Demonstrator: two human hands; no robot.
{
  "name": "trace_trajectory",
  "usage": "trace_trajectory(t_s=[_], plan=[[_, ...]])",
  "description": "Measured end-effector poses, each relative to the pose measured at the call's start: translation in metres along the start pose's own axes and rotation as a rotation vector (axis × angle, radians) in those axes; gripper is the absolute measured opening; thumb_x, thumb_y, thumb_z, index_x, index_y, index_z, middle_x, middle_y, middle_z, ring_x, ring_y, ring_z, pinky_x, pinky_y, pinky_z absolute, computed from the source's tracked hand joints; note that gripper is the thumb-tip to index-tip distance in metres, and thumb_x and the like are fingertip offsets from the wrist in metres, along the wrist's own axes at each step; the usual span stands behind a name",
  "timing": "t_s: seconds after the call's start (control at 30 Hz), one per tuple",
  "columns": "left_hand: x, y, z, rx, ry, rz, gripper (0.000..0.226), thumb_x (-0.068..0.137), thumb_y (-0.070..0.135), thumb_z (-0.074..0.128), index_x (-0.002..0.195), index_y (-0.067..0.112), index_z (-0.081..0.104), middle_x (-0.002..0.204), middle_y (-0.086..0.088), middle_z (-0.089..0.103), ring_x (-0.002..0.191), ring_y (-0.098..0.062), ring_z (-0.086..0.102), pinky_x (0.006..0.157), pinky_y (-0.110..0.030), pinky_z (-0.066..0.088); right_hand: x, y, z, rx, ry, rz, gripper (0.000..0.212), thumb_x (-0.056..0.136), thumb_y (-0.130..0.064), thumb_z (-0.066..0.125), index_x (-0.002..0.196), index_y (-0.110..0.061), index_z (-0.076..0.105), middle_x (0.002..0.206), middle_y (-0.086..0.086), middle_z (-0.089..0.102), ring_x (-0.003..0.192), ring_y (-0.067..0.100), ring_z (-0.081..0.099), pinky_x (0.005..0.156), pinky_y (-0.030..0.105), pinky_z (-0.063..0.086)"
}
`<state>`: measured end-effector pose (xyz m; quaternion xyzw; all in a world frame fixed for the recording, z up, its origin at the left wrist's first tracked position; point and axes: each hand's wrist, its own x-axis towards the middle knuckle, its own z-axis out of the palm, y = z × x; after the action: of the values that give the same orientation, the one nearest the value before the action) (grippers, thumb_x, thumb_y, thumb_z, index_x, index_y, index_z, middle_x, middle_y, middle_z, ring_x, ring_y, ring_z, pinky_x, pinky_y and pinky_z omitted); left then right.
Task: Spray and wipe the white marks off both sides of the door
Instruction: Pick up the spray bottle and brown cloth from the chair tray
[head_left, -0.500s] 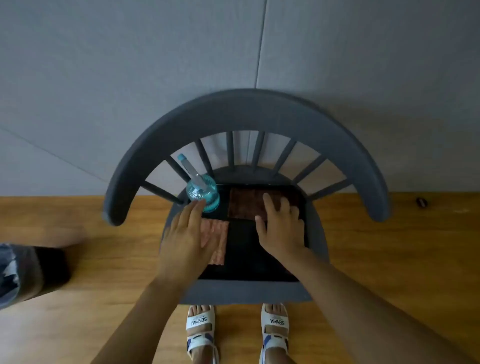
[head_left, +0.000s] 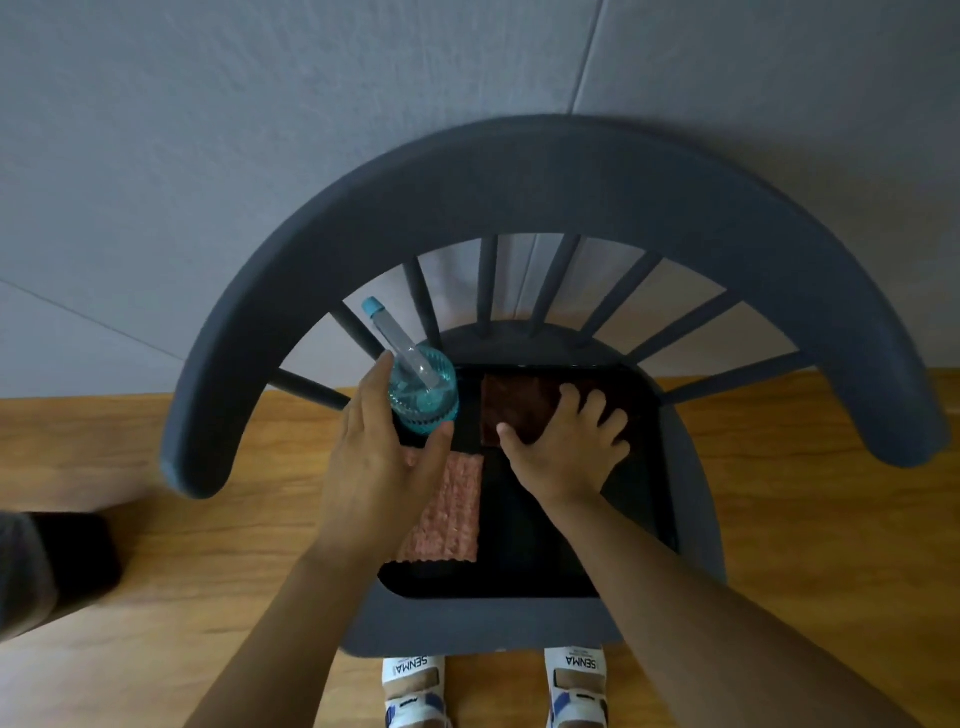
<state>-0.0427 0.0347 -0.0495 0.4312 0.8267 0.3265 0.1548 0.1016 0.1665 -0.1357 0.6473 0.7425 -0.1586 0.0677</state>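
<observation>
**Two hands reach onto a chair seat for a spray bottle and a cloth**

Seen from above, a person stands behind a dark grey chair with a curved, spindled back, both bare arms stretched forward over its seat. A black tray lies on the seat beneath the hands.

The left hand is wrapping around a clear blue spray bottle that stands at the far left corner of the tray. The fingers lie along the bottle's left side and the thumb touches its near right side, so the bottle sits between them; whether the grip is fully tight cannot be told. The bottle's long clear cap with a blue tip tilts up and away from the hand, toward the chair spindles.

The right hand rests with curled, spread fingers on a dark brown cloth lying just right of the bottle. The fingertips press into the cloth's right part and the thumb lies on its near edge.

A pink cloth lies flat on the tray under and just right of the left wrist, between the two forearms.

Beyond the hands is a grey panelled wall. A wooden floor spreads to both sides. Below the arms, past the seat's near edge, two feet in white sandals show. No door is in view.
</observation>
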Motion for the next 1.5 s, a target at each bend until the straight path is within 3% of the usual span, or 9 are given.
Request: trace_trajectory(t_s=[0.3,0.47,0.63,0.73,0.9,1.0,1.13,1.3,1.5], plan=[[0.006,-0.008,0.025,-0.194,0.03,-0.082,0.098,0.089,0.036,0.079,0.164,0.019,0.017,0.161,-0.002,0.037,0.149,-0.021,0.04,0.108,-0.052,0.053,0.015,0.006,-0.008,0.1,0.066,-0.191,0.066,0.084,-0.037,0.077,0.141,-0.016,0.052,0.125,0.009,0.06,0.11,0.038,0.053,0.09,0.048,0.046],[0.016,-0.004,0.032,-0.385,0.103,-0.215,0.1,0.087,0.037,0.082,0.161,0.037,0.016,0.162,0.016,0.033,0.149,-0.003,0.035,0.117,-0.04,0.046,0.016,0.022,-0.004,0.126,0.246,-0.371,0.061,0.058,-0.013,0.091,0.116,-0.017,0.073,0.094,0.01,0.058,0.086,0.038,0.056,0.075,0.047,0.044],[0.034,-0.004,0.038,-0.491,0.147,-0.202,0.102,0.084,0.032,0.085,0.163,0.033,0.019,0.155,0.008,0.045,0.136,0.015,0.041,0.106,-0.012,0.045,0.009,0.038,0.001,0.166,0.265,-0.495,0.065,0.061,-0.01,0.087,0.123,-0.025,0.071,0.115,0.011,0.053,0.106,0.04,0.045,0.082,0.054,0.05],[0.042,-0.008,0.042,-0.449,0.192,-0.177,0.105,0.078,0.036,0.089,0.161,0.029,0.024,0.143,0.016,0.049,0.13,0.021,0.042,0.1,-0.003,0.042,0.006,0.046,0.006,0.094,0.137,-0.526,0.069,0.076,-0.041,0.083,0.14,-0.032,0.057,0.142,0.007,0.051,0.13,0.04,0.042,0.096,0.058,0.044],[0.051,-0.01,0.051,-0.413,0.23,-0.196,0.101,0.081,0.03,0.09,0.157,0.037,0.024,0.124,0.014,0.058,0.116,0.001,0.06,0.097,-0.022,0.053,0.014,0.046,0.0,0.149,0.129,-0.573,0.063,0.076,-0.017,0.081,0.135,-0.026,0.06,0.121,0.0,0.065,0.108,0.036,0.057,0.083,0.051,0.049],[0.054,-0.003,0.049,-0.426,0.276,-0.15,0.076,0.091,0.013,0.077,0.153,0.029,0.036,0.103,0.015,0.061,0.1,-0.004,0.065,0.091,-0.029,0.058,0.012,0.041,-0.021,0.351,0.064,-0.539,0.059,0.076,-0.008,0.078,0.131,-0.019,0.059,0.113,0.003,0.066,0.103,0.031,0.061,0.082,0.049,0.055],[0.054,0.014,0.031,-0.322,0.242,0.01,0.036,0.098,0.009,0.067,0.119,0.032,0.051,0.091,0.009,0.064,0.084,-0.009,0.068,0.081,-0.04,0.062,-0.003,0.036,-0.061,0.546,0.134,-0.527,0.049,0.078,-0.006,0.075,0.124,-0.017,0.065,0.112,0.002,0.065,0.105,0.021,0.062,0.087,0.043,0.057],[0.032,0.073,-0.01,-0.471,0.145,0.107,0.051,0.098,0.022,0.061,0.118,0.068,0.05,0.109,-0.001,0.069,0.102,-0.015,0.071,0.093,-0.036,0.059,-0.038,0.033,-0.139,0.739,0.205,-0.493,0.057,0.078,-0.002,0.077,0.131,-0.02,0.069,0.119,-0.003,0.067,0.112,0.01,0.06,0.097,0.026,0.051],[0.008,0.185,-0.1,-0.566,0.059,0.269,0.049,0.098,0.013,0.063,0.113,0.059,0.057,0.099,-0.004,0.067,0.092,-0.02,0.07,0.082,-0.039,0.061,-0.098,0.053,-0.248,0.515,0.288,-0.445,0.052,0.075,-0.017,0.074,0.126,-0.026,0.068,0.108,0.0,0.068,0.103,0.02,0.06,0.087,0.038,0.052]])
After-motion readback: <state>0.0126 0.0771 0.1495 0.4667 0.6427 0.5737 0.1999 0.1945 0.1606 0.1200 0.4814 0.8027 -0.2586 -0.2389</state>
